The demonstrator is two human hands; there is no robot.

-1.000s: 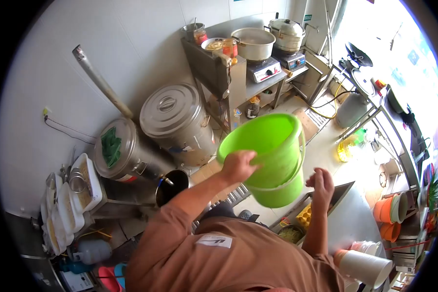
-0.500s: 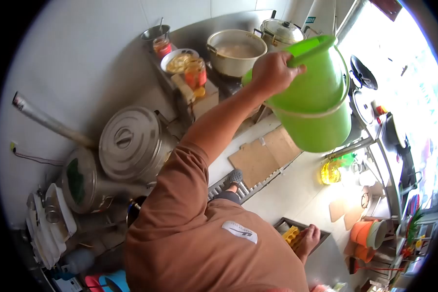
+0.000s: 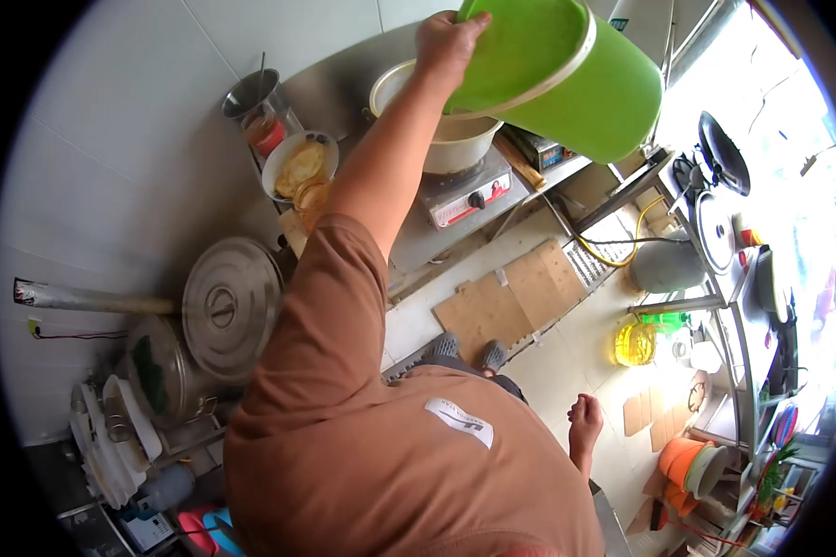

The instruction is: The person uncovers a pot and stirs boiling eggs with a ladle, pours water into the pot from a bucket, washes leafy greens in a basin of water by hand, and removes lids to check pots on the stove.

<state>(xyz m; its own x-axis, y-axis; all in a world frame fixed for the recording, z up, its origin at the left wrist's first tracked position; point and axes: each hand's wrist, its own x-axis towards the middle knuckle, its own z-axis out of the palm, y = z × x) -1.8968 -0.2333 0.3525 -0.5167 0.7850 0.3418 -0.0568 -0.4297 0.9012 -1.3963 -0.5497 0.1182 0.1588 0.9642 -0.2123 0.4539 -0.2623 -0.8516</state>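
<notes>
My left hand is raised at the top, its fingers closed on the edge of a large green bucket with a pale curved band. The bucket tilts over a light metal pot and hides part of it. That pot stands on a burner with a black knob. Whether anything pours from the bucket cannot be seen. My right hand hangs low on the right above the floor, fingers curled with nothing visible in them.
Left of my raised arm are a white bowl of yellowish food and a metal container. A big lidded pot stands further left. Flattened cardboard lies on the floor. A metal rack and orange buckets line the right.
My left hand has moved up and left with the bucket, which is tipped further sideways over the pot. My right hand has come away from the metal tray with yellow things.
</notes>
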